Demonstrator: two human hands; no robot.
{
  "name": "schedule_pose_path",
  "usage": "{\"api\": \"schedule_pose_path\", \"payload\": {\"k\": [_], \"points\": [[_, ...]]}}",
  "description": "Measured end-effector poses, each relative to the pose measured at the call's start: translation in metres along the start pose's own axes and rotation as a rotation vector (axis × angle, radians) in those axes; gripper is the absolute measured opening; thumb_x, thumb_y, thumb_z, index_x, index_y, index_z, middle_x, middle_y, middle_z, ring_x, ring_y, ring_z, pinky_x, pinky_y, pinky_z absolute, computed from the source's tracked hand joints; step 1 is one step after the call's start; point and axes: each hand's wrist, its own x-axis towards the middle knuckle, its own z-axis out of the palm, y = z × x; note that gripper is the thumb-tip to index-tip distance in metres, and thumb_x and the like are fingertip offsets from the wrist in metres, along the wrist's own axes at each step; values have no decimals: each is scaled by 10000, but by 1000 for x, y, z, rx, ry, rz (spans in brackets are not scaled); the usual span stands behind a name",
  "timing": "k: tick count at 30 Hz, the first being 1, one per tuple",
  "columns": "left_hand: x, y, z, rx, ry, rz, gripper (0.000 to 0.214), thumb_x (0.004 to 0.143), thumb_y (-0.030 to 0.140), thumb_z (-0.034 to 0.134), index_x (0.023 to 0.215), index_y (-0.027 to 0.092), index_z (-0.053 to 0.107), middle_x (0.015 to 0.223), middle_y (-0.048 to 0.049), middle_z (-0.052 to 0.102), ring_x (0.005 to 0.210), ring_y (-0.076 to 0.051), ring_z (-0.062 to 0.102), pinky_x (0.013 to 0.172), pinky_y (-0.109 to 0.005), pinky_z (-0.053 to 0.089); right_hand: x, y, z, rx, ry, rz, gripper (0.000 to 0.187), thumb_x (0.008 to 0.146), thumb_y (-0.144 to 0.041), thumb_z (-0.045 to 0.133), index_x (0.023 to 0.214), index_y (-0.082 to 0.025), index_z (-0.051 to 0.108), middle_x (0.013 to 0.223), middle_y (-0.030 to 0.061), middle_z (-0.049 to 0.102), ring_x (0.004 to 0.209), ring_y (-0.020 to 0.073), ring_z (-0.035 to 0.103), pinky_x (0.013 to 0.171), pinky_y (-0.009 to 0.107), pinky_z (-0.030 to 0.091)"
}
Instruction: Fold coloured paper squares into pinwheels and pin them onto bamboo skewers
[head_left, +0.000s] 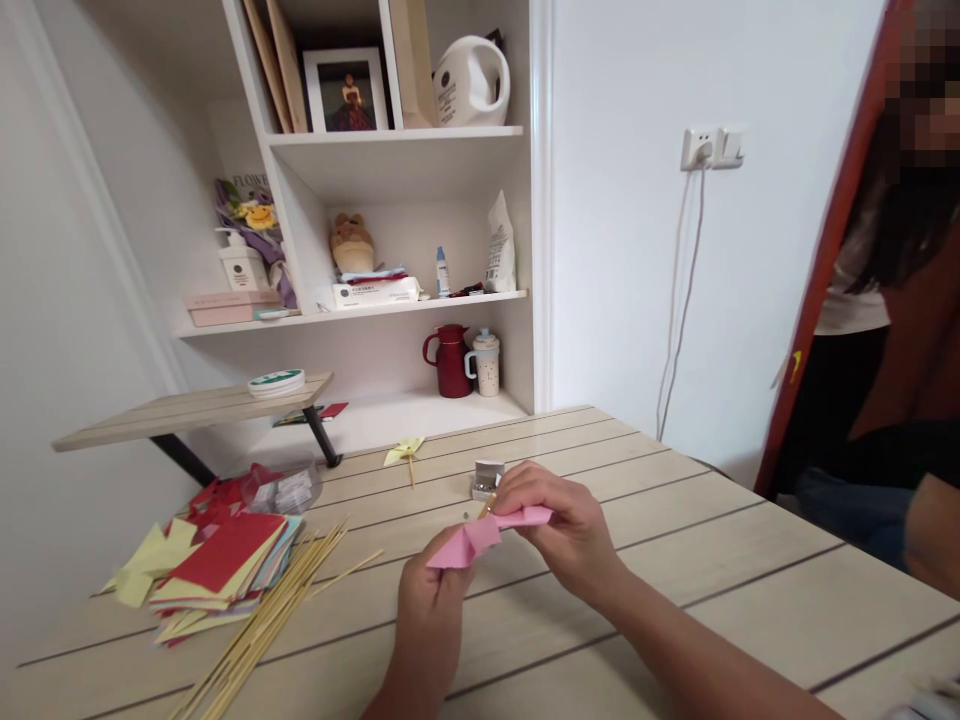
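Note:
Folded pink paper [469, 545], shaped like a pinwheel, is held between both hands above the table. My left hand [435, 590] pinches its left part, fingers closed. My right hand [559, 515] grips its right part with closed fingers, and a short bit of wooden stick [487, 506] shows by the fingertips. Just behind the hands stands a small open box [486, 482] with tiny metal pieces in it. Farther back lies a finished-looking yellow paper pinwheel [405, 451] on a stick.
A stack of coloured paper [225, 555] and a bundle of thin wooden sticks [262, 620] lie at the left. Behind them are a clear container [300, 490] and a raised wooden stand [195, 405]. White shelves [397, 145] rise at the back. A person [855, 310] is at the right.

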Motion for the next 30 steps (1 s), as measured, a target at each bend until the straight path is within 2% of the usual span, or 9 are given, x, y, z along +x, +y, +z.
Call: {"api": "schedule_pose_path", "payload": {"k": [3,7,13,16,20,30], "points": [[0,3,0,-6,3,39,272,818,378,633,909,159,766,745,-41,675,679,-164,570,678,-270,484,0,0,0,-3,1,2,116,899,-192,665,926,-251,760,815,48,750,756,202,671,755,398,551],[0,4,-3,127,26,170,236,819,305,610,915,179,785,828,-54,745,760,-207,653,727,-296,519,0,0,1,-5,-3,-8,119,893,-180,671,926,-251,760,813,44,747,755,200,670,764,401,548],[2,-6,-12,263,140,353,247,843,260,578,967,208,785,964,-72,783,907,-237,722,855,-347,558,0,0,1,-6,2,-15,125,875,-144,684,919,-238,754,815,50,740,765,199,663,747,390,540],[4,-9,-15,265,132,365,246,857,256,577,986,209,781,985,-65,785,917,-230,731,848,-334,571,-1,0,1,-7,13,-11,132,871,-127,684,913,-232,751,810,51,737,764,198,659,758,394,537],[6,-10,-18,291,36,365,239,860,249,592,1003,211,780,1000,-58,786,926,-227,737,840,-322,580,0,0,1,4,8,-14,129,877,-127,675,908,-229,749,805,53,732,754,195,656,757,396,535],[7,-13,-21,312,7,352,257,869,257,582,1030,207,776,1033,-66,781,946,-234,735,847,-335,582,0,0,0,-4,-11,-36,134,891,-131,659,926,-229,743,821,50,740,765,192,659,757,394,535]]}}
